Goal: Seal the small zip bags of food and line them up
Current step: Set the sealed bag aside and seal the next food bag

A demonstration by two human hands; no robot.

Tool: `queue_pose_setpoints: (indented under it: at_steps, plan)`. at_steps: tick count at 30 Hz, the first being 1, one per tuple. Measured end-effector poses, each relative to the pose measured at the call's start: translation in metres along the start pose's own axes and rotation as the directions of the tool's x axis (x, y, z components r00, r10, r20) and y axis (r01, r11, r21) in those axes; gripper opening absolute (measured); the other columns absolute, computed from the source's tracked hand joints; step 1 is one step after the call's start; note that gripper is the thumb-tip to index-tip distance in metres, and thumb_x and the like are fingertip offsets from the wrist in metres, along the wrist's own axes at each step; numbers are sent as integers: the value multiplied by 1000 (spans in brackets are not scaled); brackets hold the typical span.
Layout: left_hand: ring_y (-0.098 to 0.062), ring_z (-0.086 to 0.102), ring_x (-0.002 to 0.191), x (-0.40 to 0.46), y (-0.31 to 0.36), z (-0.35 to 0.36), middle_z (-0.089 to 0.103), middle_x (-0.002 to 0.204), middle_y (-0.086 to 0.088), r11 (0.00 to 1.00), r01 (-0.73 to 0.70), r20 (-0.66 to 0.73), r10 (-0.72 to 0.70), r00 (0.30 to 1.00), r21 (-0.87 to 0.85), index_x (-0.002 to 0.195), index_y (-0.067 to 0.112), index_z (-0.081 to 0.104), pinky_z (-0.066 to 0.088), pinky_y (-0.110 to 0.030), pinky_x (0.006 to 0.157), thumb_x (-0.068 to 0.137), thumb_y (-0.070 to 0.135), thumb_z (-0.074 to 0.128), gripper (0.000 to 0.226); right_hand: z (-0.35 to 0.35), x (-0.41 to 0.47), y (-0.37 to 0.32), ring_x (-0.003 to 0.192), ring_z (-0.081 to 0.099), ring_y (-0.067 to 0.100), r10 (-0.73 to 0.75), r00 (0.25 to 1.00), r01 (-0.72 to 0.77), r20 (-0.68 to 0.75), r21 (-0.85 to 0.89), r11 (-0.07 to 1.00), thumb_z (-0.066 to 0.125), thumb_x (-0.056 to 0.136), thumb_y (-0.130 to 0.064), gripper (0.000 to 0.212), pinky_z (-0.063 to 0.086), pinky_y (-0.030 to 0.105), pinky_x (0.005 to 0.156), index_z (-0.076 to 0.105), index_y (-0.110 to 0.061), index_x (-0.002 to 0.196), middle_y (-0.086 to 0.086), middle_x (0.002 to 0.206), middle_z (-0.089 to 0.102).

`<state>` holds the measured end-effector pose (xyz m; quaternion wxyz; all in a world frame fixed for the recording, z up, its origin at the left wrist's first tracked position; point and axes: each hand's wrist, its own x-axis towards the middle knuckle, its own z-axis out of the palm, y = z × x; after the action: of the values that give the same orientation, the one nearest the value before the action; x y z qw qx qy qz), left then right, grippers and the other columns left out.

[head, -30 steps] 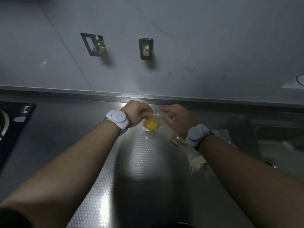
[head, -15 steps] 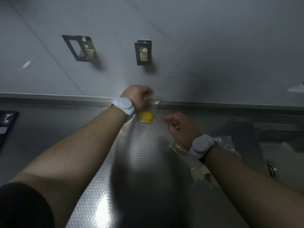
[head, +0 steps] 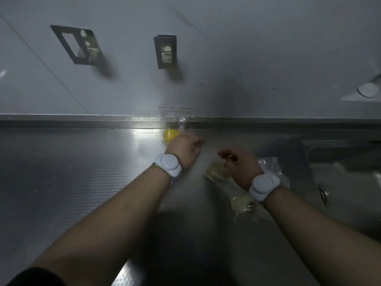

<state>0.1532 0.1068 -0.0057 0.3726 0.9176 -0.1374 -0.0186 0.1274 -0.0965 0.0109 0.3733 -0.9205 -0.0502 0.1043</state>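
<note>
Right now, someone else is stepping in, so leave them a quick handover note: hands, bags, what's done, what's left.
Left hand: loosely curled, holding nothing, just in front of the yellow-food bag.
Right hand: loosely curled, empty, over the bag pile.
Yellow-food bag: propped against the back wall at the rear of the counter, zip edge up. It looks closed, but the seal is too small to confirm.
Bag pile: clear bags of pale food lying on the counter beside the sink, under the right wrist.
Done: one bag placed.
Left: seal the pile's bags and line them up beside the first.
</note>
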Motion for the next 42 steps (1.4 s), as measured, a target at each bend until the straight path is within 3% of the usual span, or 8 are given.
queue_pose_setpoints:
  at_steps: [11,15,18,21,27,32,35,42]
  plan:
    - [-27,61,91,-48,38,69,68,97,-9,993,-82,154,94,984,-85,101,11,73,41,-21,82,81,9,65,21,-30,-51,51,107,55,27,108,994,-109,-17,-279,954,52,84,-1,34,38,24,94,64,-13,113,12,115,59]
    - [-20,63,84,-61,41,82,68,92,1,986,139,276,-110,955,-90,107,26,68,52,-30,78,84,36,64,25,-21,-50,56,110,54,28,215,975,-194,45,-289,938,47,87,-6,34,42,32,96,60,-18,117,11,120,58]
    - [-17,66,84,-68,52,93,70,96,1,947,304,376,-244,894,-107,116,27,56,52,-27,79,83,40,65,37,-18,-49,63,98,60,28,270,958,-238,91,-270,933,48,87,-11,29,48,31,82,59,-22,111,8,110,63]
    - [-24,68,62,-77,68,103,72,81,-12,789,502,379,-370,848,-354,94,22,47,54,-31,61,84,30,67,24,-14,-45,70,82,60,25,309,942,-283,127,-189,940,47,87,-19,23,39,22,66,58,-24,107,5,99,64]
    - [-22,59,50,-79,92,113,63,73,-17,409,612,322,-583,746,-677,88,10,51,40,-19,39,85,11,70,19,-7,-30,76,88,58,20,381,910,-359,162,-151,921,47,85,-18,28,39,19,72,63,-23,108,3,113,62]
    - [-17,52,51,-71,94,105,57,65,-9,456,582,240,-610,755,-673,86,8,60,42,-23,50,84,-1,65,10,-4,-33,79,74,57,15,379,910,-371,166,-77,925,53,81,-12,30,40,11,55,62,-25,106,0,93,59]
    - [-15,49,55,-64,89,90,56,64,-6,482,559,214,-597,773,-675,84,11,65,40,-23,54,85,-2,59,14,-5,-38,79,87,63,23,350,930,-351,113,-7,936,64,75,-7,36,50,25,72,62,-29,103,6,101,62]
    - [-13,51,44,-56,79,52,59,57,-8,135,547,360,-620,698,-826,82,2,66,50,-23,45,87,-6,47,22,-2,-51,62,83,59,14,131,991,-129,18,-60,990,69,68,-19,48,49,25,78,56,-36,110,-4,109,48]
